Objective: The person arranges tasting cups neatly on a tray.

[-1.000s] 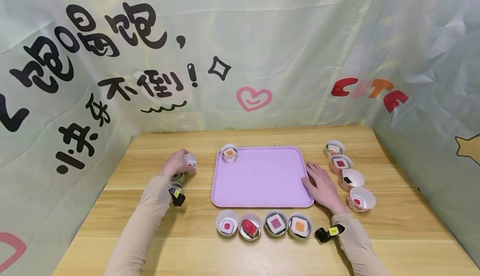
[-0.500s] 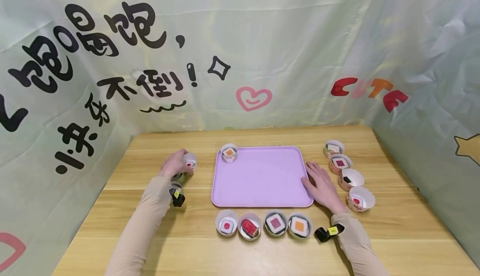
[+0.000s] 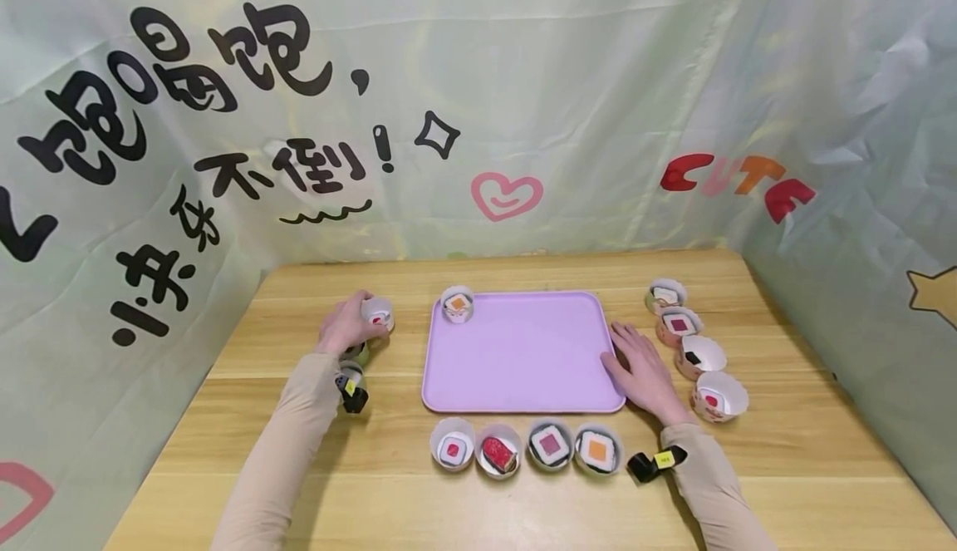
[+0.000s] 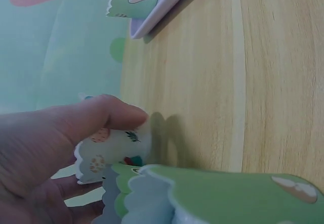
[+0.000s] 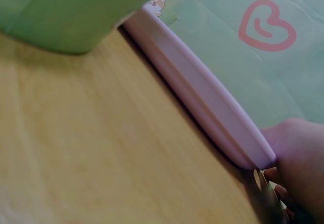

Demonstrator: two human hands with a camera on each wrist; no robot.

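My left hand (image 3: 345, 325) grips a small white paper cup (image 3: 377, 314) at the table's left side. In it lies a white piece with a red centre, like sushi. The left wrist view shows the thumb against the cup's (image 4: 114, 145) printed wall, with other fingers around the far side. A green paper cup (image 4: 233, 196) stands close beside it, partly hidden by the hand and sleeve in the head view. My right hand (image 3: 643, 372) rests at the right edge of a lilac tray (image 3: 519, 360), fingers extended. In the right wrist view the hand (image 5: 298, 158) is at the tray's (image 5: 202, 90) corner.
One cup (image 3: 458, 306) with an orange-centred piece stands in the tray's far left corner. Several filled cups (image 3: 551, 446) line the tray's near side. More cups (image 3: 679, 327) form a row right of my right hand. A printed cloth (image 3: 583, 102) hangs behind the table.
My left hand and the white paper cup have shifted slightly away from me, toward the back of the table. The right hand and the tray stay where they were.
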